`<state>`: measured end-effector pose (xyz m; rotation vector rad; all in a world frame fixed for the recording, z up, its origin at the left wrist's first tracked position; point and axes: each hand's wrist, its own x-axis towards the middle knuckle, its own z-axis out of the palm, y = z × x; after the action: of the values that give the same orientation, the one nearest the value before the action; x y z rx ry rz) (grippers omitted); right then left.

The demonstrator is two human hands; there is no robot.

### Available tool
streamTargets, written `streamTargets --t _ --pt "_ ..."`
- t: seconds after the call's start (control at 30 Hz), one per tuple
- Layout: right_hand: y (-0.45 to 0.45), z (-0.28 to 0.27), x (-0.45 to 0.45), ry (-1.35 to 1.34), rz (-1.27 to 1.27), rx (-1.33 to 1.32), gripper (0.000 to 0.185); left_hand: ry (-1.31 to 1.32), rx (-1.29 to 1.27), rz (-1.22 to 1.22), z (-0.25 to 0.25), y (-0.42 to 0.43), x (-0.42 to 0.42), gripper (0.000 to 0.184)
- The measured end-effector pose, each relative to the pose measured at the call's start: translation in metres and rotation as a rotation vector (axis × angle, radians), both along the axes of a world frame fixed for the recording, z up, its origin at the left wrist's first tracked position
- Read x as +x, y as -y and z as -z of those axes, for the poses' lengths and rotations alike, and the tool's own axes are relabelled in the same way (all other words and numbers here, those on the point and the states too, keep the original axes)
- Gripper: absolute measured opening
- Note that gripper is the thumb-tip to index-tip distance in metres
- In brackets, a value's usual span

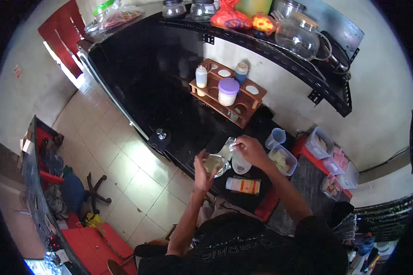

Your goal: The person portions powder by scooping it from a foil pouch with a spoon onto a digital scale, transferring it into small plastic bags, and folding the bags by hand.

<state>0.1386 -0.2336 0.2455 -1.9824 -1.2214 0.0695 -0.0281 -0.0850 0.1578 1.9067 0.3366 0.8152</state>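
Observation:
My left hand (202, 171) is closed around a shiny silver foil packet (222, 167) with a pale yellowish inside. At its upper side my right hand (249, 151) pinches a raised piece of foil (227, 147). Whether the two foil parts are still joined cannot be made out. Just below my right hand, a small white kitchen scale (241, 164) rests on the black counter. A flat packet with an orange and yellow label (243, 185) lies in front of the scale. Close by on the right stands a clear tub holding pale pieces (282, 160).
A wooden rack (257, 97) holds a purple-lidded jar (228, 90) and squeeze bottles. Beside the tub stands a clear measuring cup (276, 138). More plastic tubs (320, 143) line the right side. Overhead, a black shelf (257, 42) carries a glass teapot (298, 40).

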Motion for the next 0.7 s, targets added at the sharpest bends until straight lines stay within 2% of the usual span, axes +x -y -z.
streamTargets --t 0.2,0.27,0.33,0.4,0.47,0.53,0.57,0.6,0.63,0.67,0.7 --pt "0.048 0.079 0.051 -0.105 0.066 -0.21 0.013 -0.067 -0.207 -0.149 0.033 -0.014 -0.052 0.05" --pt "0.058 0.11 0.065 -0.135 0.059 -0.256 0.013 -0.07 -0.142 -0.205 0.04 -0.021 -0.07 0.048" --pt "0.066 0.146 0.076 -0.577 0.055 -0.164 0.013 -0.06 -0.114 -0.248 0.055 -0.025 -0.088 0.039" --pt "0.073 0.159 0.079 -0.59 0.073 -0.187 0.012 -0.154 -0.228 -0.32 0.065 -0.024 -0.104 0.038" --pt "0.079 0.175 0.084 -0.603 0.093 -0.205 0.011 -0.187 -0.219 -0.349 0.078 -0.021 -0.118 0.037" --pt "0.082 0.185 0.087 -0.043 0.143 -0.15 0.009 -0.25 -0.332 -0.361 0.095 -0.017 -0.135 0.037" --pt "0.083 0.187 0.088 -0.047 0.145 -0.152 0.009 -0.264 -0.331 -0.376 0.106 -0.014 -0.141 0.036" --pt "0.081 0.184 0.087 0.151 0.251 -0.105 0.008 -0.268 -0.332 -0.376 0.123 -0.013 -0.149 0.036" --pt "0.077 0.178 0.084 0.346 0.355 -0.063 0.008 -0.297 -0.487 -0.326 0.137 -0.015 -0.159 0.036" --pt "0.074 0.173 0.081 0.339 0.354 -0.065 0.008 -0.321 -0.638 -0.275 0.154 -0.016 -0.169 0.036" --pt "0.07 0.165 0.078 0.061 0.413 0.007 0.008 -0.275 -0.863 -0.257 0.162 -0.017 -0.177 0.034"
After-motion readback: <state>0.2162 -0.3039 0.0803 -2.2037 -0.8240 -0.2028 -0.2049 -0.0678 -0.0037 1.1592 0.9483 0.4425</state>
